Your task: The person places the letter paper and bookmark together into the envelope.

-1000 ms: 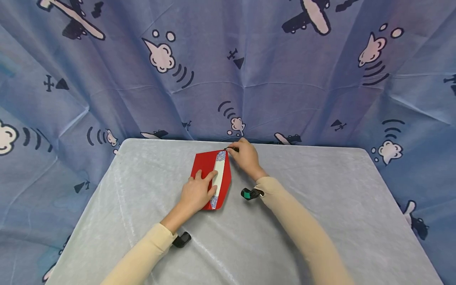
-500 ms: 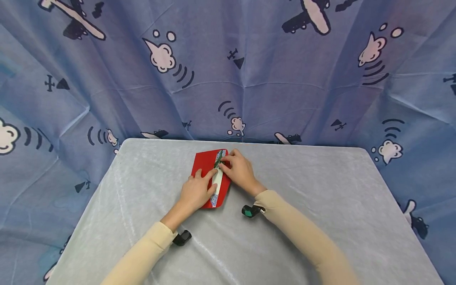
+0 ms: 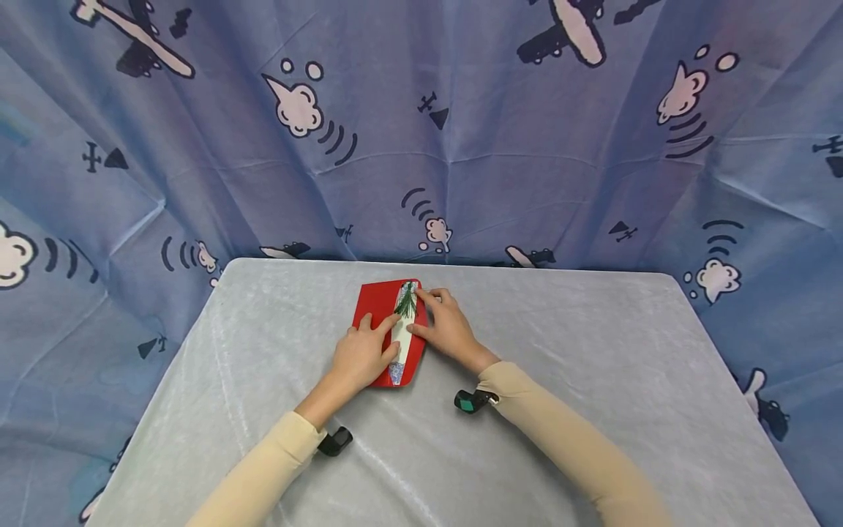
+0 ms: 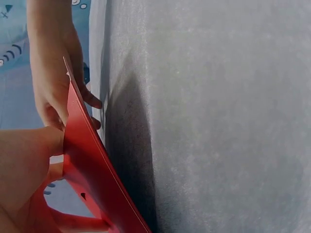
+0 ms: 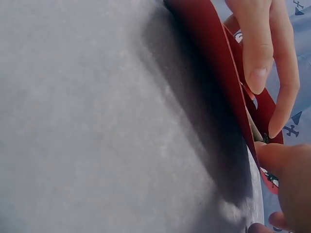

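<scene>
A red folded card sleeve [image 3: 377, 298] lies open in the middle of the table. Inside its fold sits a pale bookmark [image 3: 404, 341] with blue patterned ends, and a dark green tassel [image 3: 406, 301] spreads over the upper half. My left hand [image 3: 357, 360] rests on the sleeve with fingers spread, fingertips at the bookmark's left side. On the other side, my right hand [image 3: 453, 331] touches the sleeve and bookmark, index near the top end and thumb lower down. The left wrist view shows the red sleeve [image 4: 92, 155] side-on, its flap raised.
A grey-white cloth covers the table [image 3: 579, 351]. Behind its far edge hangs a blue curtain [image 3: 514, 183] printed with planes and clouds. Black wrist cameras sit below the left wrist [image 3: 336, 441] and right wrist [image 3: 474, 400].
My right hand has brought the dark tassel from beyond the bookmark's top end down onto its face, then released it and spread its fingers. The left hand stays in place.
</scene>
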### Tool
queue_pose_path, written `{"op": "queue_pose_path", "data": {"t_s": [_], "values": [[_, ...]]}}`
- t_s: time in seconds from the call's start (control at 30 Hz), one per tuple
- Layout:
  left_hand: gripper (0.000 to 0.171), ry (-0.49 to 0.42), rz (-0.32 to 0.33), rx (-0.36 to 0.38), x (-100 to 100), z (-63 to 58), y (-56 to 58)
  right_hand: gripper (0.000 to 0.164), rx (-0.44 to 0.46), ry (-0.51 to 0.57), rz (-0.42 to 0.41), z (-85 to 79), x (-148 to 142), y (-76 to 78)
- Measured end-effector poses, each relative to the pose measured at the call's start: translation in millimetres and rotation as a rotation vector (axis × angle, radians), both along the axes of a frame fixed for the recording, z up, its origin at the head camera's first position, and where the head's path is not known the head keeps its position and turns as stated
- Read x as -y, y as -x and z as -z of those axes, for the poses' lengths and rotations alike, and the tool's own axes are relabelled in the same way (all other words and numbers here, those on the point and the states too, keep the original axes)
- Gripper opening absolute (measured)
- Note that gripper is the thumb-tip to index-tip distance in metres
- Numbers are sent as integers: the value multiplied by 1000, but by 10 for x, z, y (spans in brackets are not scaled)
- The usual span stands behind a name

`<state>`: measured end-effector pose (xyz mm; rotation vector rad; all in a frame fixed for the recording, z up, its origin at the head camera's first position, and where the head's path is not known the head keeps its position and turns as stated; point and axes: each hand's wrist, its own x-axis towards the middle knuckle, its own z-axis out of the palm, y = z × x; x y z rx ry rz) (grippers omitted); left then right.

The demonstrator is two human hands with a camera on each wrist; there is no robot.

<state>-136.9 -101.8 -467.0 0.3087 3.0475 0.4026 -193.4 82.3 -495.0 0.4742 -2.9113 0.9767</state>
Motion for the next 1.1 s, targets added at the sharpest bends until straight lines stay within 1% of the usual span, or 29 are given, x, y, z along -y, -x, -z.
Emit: {"op": "queue_pose_path", "data": {"t_s": [0.27, 0.5, 0.73, 0.9, 1.1], "values": [[57, -2, -4, 8, -3, -1, -2, 83, 68, -33, -19, 5, 11, 18], [56, -9, 5, -1, 4, 0, -3, 87, 97, -90, -41, 1, 3, 24], [55, -11, 1, 9, -5, -3, 3, 89, 100, -148, -73, 1, 22, 58], [54, -14, 5, 1, -7, 5, 6, 89, 106, -149, -63, 11, 53, 66], [53, -11, 10, -10, -3, 5, 0, 91, 83, -151, -47, 32, 104, 54]]}}
